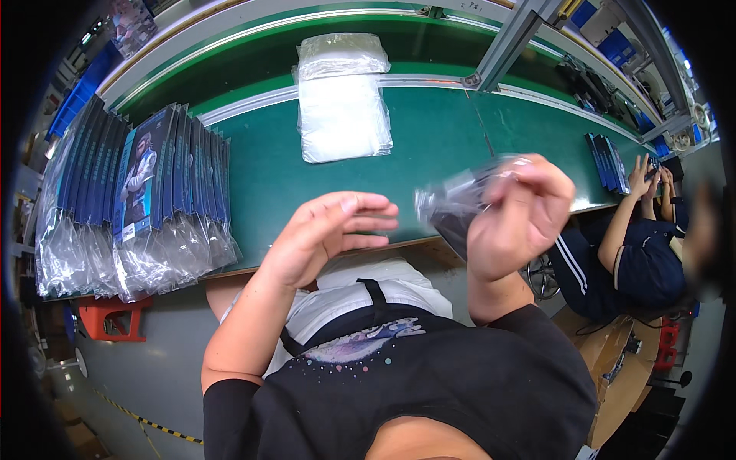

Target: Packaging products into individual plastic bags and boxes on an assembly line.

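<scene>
Pinches a clear bag (454,195) in the right hand (521,218) above the green table's (264,180) near edge, too blurred to tell if filled. Holds the left hand (326,234) open, empty, near it. Looks partway done, judging by bagged blue packages (138,180) at left and a flat bag pile (343,115) remaining.

My workbench has a flat green top (264,178), with a metal rail (425,80) along its far side. To my left, a closely packed row of dark-blue printed packages (139,182), each in clear plastic film, rests in overlapping order; the loose film ends face me at the near edge. Ahead of me, a stack of clear plastic bags (345,115) lies flat, its far end across the rail. A smaller group of dark-blue packages (608,163) occupies the right end.
</scene>
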Tool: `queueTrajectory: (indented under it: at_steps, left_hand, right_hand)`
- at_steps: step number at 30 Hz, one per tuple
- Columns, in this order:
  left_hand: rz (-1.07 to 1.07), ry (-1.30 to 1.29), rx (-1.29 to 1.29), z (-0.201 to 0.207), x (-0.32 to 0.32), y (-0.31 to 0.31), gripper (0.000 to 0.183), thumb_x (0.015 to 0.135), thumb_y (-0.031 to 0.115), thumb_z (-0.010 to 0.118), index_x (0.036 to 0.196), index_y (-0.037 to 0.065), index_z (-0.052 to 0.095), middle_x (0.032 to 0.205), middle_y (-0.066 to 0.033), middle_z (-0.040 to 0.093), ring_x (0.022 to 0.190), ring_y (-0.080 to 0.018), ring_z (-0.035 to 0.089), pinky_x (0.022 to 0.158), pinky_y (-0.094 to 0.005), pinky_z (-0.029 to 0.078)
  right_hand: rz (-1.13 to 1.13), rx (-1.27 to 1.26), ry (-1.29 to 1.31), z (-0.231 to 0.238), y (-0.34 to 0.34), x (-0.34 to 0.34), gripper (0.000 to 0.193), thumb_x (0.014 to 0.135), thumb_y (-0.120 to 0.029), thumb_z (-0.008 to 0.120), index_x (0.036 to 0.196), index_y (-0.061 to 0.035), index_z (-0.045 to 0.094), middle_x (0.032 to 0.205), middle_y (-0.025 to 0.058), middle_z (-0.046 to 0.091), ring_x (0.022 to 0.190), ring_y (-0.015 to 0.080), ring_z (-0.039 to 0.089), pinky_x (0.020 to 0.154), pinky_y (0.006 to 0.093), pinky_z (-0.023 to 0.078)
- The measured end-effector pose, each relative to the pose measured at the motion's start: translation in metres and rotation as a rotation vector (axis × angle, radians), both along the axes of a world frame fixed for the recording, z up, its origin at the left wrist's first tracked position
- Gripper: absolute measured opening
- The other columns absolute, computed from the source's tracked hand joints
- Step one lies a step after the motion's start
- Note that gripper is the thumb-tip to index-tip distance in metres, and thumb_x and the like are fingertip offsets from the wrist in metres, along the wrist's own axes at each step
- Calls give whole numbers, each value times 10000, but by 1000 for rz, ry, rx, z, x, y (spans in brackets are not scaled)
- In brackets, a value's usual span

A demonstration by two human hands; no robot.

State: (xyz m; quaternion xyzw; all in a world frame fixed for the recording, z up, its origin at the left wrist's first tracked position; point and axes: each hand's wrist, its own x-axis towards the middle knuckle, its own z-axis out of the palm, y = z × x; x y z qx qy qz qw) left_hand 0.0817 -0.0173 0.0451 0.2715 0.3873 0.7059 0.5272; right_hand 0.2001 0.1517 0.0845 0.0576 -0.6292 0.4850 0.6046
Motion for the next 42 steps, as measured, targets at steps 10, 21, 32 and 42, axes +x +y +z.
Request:
queueTrajectory:
  at_steps: [10,21,32,42]
  left_hand:
    - [17,-645,133,-20,-10,2,310,900,248,515,1055,-18,552,958,-130,599,918,-250,596,831,-362,483]
    - [212,-821,329,-13,-38,-2,326,859,59,507,1163,-60,502,1146,-197,575,1101,-332,526,1017,-484,355]
    - [215,-845,291,-29,-51,-15,337,790,34,455,1095,-79,544,1094,-218,612,1032,-355,582,950,-495,424]
    - [271,-555,113,-34,-35,-25,542,668,-78,449,1210,-86,459,1154,-216,569,1061,-332,569,941,-438,453]
  right_hand:
    - [734,307,-484,-2,-34,-21,413,809,-68,647,1193,39,542,913,121,639,813,208,623,733,303,490]
    - [755,-528,-968,-38,-37,-17,208,923,-201,560,988,-5,585,840,58,631,690,89,578,584,223,470]
    - [468,-446,-915,-46,-24,-14,230,875,-223,646,724,-57,593,673,-6,572,592,47,518,549,203,397]
    - [125,-311,-363,-31,6,-19,265,931,-168,556,1131,4,535,979,54,568,884,90,512,795,228,422]
